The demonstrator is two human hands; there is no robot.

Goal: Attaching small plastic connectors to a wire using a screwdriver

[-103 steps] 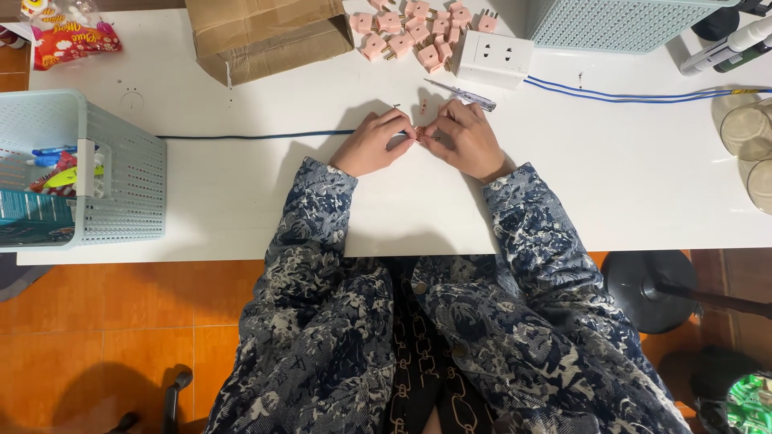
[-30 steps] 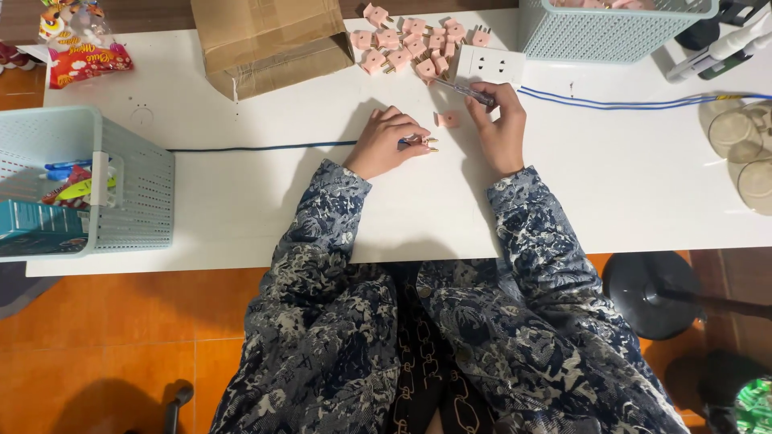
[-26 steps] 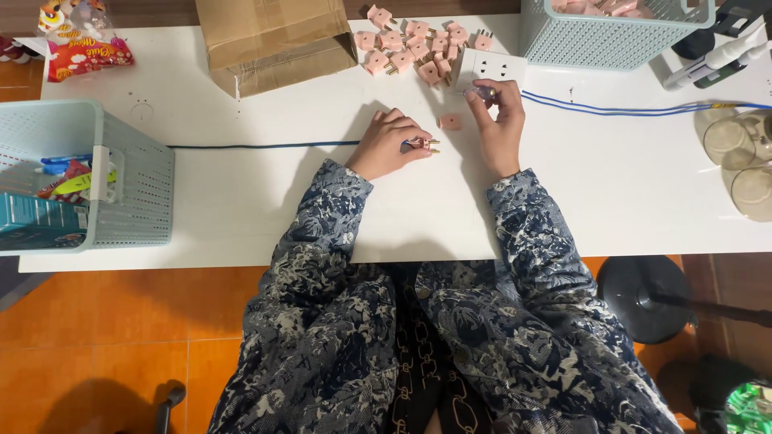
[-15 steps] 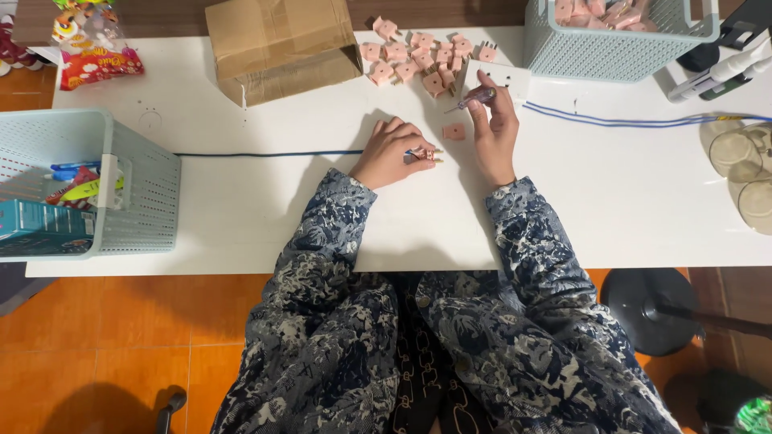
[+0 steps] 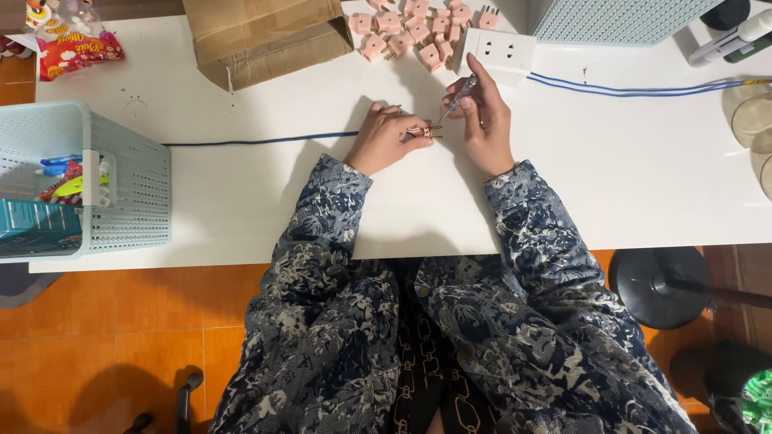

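Left hand fingers pinched on a small pink plug, held just above the desk; its metal prongs point toward the right hand. Right hand fingers closed round a thin screwdriver, gripped like a pen. Screwdriver long axis runs diagonal: tip down at the plug, handle up and away toward the white socket block. Tip touches or nearly touches the plug, cannot tell which.

All places from the plug: blue cable runs from it straight out to the person's left, lying flat on the desk. Socket block just beyond and to the right, near the right hand's fingertips. Pile of pink plugs beyond, at the far desk edge. Brown cardboard box beyond-left. Second blue cable leaves the socket block rightward. Pale mesh basket far right-beyond. Another mesh basket well apart to the left, hanging over the near desk edge, holding coloured items.

Open bare desk on the near side of the plug, and wide bare stretches right and left of the hands. Desk white, smooth. Orange tiled floor below; black round stand base at right.
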